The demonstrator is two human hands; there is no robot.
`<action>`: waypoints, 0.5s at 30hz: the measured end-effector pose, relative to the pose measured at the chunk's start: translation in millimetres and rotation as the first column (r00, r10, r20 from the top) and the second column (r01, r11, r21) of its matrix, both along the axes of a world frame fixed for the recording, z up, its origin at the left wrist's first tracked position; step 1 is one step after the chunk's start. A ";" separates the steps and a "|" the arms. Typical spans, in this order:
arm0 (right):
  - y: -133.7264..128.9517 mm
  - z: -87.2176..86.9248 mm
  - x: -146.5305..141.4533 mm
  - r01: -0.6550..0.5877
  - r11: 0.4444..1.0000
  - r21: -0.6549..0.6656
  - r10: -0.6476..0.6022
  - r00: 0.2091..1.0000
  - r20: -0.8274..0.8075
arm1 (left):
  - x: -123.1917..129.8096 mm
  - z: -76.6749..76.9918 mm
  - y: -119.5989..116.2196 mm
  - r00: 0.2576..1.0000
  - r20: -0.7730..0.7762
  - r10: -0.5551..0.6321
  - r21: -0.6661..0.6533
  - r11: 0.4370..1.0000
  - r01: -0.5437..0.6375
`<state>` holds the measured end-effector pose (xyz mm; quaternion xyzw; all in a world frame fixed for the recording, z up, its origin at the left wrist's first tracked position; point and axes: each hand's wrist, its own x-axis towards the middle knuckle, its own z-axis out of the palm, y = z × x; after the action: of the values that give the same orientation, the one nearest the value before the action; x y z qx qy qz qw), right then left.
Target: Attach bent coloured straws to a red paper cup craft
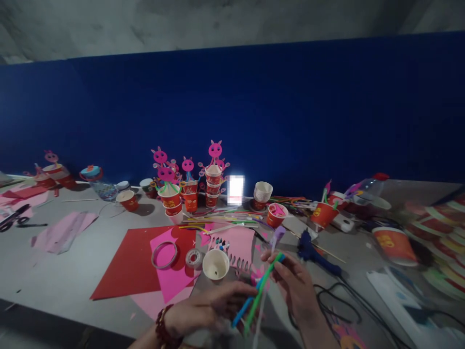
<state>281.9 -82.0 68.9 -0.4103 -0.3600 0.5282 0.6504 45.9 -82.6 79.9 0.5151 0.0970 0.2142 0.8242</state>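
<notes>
Near the bottom centre, my right hand (290, 281) pinches the upper ends of a green pipe cleaner (262, 290) and a blue pipe cleaner (244, 310), which cross each other. A pale, thin strip hangs beside them. My left hand (221, 305), with a dark red bead bracelet at the wrist, has its fingers against the middle and lower part of the pipe cleaners. A purple piece (278, 236) shows just above my right hand. Left of the hands stands a white-rimmed paper cup (216, 264), open side up.
Red sheet (119, 261), pink paper (169, 278) and tape rolls (194, 258) lie left. Decorated cups (170, 196) with pink faces stand at the back. A blue glue gun (317, 254) with a cable lies right, near an orange cup (395, 246). Scissors (14, 217) lie far left.
</notes>
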 end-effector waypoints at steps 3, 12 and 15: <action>0.1 -1.4 6.4 0.024 0.999 -0.024 -0.024 1.000 -0.003 | 8.3 4.2 1.6 0.999 0.032 -0.034 -0.026 0.999 0.035; -0.6 5.3 -0.5 -0.007 1.000 -0.021 0.006 0.999 -0.050 | -4.7 16.4 14.8 0.929 -0.194 0.316 0.442 0.873 -0.205; 2.0 2.0 2.4 0.034 0.997 -0.065 -0.040 0.996 -0.084 | -28.1 12.4 57.1 0.534 -0.358 0.766 0.869 0.482 -0.108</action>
<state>284.3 -80.0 71.0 -0.4145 -0.3073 0.5443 0.6615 17.7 -25.6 92.3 0.7988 0.4521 0.2393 0.3165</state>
